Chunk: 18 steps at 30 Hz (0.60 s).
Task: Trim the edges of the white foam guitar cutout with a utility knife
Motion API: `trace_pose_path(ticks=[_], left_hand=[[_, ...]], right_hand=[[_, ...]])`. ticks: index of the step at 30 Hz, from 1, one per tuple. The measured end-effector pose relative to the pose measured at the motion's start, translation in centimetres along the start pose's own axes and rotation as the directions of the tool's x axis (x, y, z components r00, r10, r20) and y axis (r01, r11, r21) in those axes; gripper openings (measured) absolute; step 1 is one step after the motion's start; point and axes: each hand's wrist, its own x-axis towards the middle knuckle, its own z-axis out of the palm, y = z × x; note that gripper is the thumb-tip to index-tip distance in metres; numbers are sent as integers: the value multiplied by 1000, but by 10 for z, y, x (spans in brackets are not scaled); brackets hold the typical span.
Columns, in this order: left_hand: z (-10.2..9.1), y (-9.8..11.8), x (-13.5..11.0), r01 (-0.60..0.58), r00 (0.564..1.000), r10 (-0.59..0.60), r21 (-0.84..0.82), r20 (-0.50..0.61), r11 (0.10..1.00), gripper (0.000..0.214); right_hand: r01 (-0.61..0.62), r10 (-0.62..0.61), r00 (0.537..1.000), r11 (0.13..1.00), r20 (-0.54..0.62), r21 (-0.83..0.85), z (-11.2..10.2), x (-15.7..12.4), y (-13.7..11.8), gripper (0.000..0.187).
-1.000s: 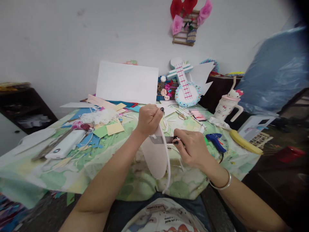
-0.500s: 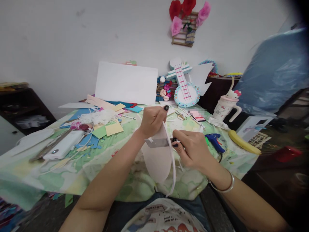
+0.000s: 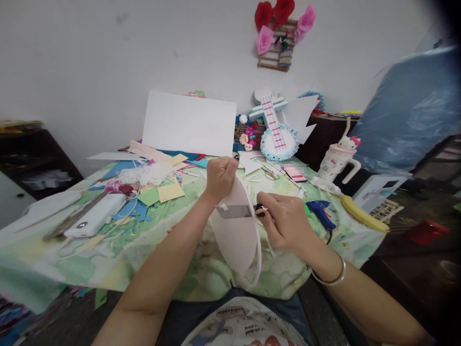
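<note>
Center frame, a left hand (image 3: pixel 220 179) clenched the top of a rounded white panel (image 3: pixel 236 245), seemingly to steady it, while a right hand (image 3: pixel 286 218) gripped a knife (image 3: pixel 237 212), blade crossing the panel's right edge.

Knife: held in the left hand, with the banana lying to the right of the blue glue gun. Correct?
Wrong hand: the head view shows the knife in the right hand. The banana does lie to the right of the blue glue gun.

Glue gun (image 3: pixel 321 214) between knife (image 3: pixel 237 212) and banana (image 3: pixel 363 214) — cup (image 3: pixel 334 161) behind, seemingly on table (image 3: pixel 151 262).
</note>
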Motion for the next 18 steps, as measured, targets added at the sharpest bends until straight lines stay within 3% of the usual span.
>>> trace_pose_path(ticks=[7,18], left_hand=[[-2,0,3,10,998,0,-157,67,988,47],[0,3,1,6,997,8,-174,79,985,44]], right_hand=[[12,-12,1000,1000,-14,14,0,-1,2,25],[-15,16,1000,997,-8,69,2,-8,15,27]])
